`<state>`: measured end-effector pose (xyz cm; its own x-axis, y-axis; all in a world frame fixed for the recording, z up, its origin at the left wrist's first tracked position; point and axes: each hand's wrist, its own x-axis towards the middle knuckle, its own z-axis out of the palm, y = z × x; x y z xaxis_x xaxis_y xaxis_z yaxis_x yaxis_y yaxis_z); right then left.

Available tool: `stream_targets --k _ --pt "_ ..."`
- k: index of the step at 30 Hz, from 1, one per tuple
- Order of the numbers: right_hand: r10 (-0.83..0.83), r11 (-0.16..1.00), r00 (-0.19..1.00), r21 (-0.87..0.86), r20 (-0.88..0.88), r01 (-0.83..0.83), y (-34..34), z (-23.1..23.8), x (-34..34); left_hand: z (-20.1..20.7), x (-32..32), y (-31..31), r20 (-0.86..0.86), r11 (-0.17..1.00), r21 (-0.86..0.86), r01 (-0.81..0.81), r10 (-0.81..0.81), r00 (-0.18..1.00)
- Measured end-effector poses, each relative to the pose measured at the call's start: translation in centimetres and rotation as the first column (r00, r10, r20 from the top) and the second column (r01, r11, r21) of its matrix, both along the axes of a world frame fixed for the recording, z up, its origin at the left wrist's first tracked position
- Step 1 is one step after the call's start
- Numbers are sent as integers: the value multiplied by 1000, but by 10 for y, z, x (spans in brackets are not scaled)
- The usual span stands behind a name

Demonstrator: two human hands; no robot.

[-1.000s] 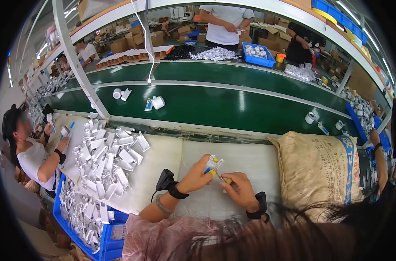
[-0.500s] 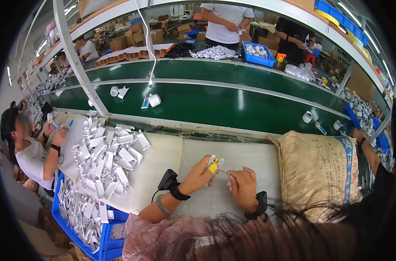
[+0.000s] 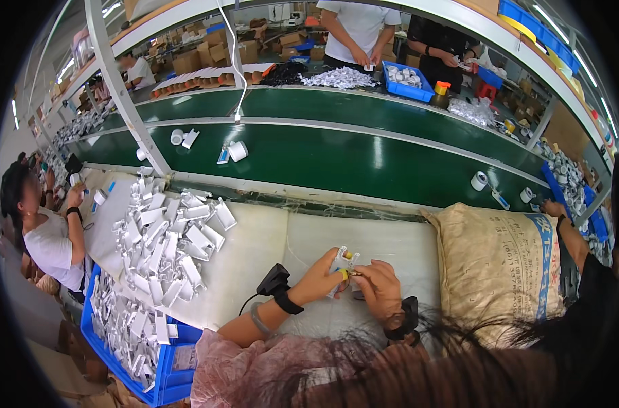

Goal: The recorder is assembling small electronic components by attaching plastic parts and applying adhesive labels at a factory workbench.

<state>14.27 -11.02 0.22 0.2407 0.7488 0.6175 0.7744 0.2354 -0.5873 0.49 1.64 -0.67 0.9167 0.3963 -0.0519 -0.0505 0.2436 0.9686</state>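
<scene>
My left hand (image 3: 321, 277), with yellow wrapping on the thumb, is closed around a white plastic housing (image 3: 345, 258) held upright over the work surface. A small yellowish bit shows within the housing's upper end. Right beside it, my right hand (image 3: 380, 285) pinches something small and thin against the housing; the fingers hide most of it. Left of my hands lies a heap of similar white plastic housings (image 3: 170, 238) on the table. More of them fill a blue bin (image 3: 161, 381) at the lower left.
A bulging woven sack (image 3: 489, 265) stands to the right. Beyond the table runs a green conveyor belt (image 3: 309, 160) carrying a few white round parts with blue-marked pieces. A metal post (image 3: 122, 88) rises at the left. Co-workers sit left and right and stand across the belt.
My right hand has moved left and up against the housing; half a second ago a thin metal piece showed between the hands. The housing has tilted slightly and shifted right.
</scene>
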Motion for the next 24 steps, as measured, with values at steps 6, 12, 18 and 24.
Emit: stream_targets --k 6,12,18,24 --pt "51 999 998 -16 37 -51 0 -3 1 -6 0 1 57 998 -54 -18 21 998" --pt "-13 999 1000 -33 28 14 -2 -2 -2 3 -1 -2 -10 1000 7 18 -18 1000" --pt "2 999 1000 -36 23 -1 0 2 -2 9 -3 -4 -44 992 126 -7 12 999" --pt "-19 999 999 32 49 17 4 4 -3 7 -3 -4 -8 987 154 -40 42 999"
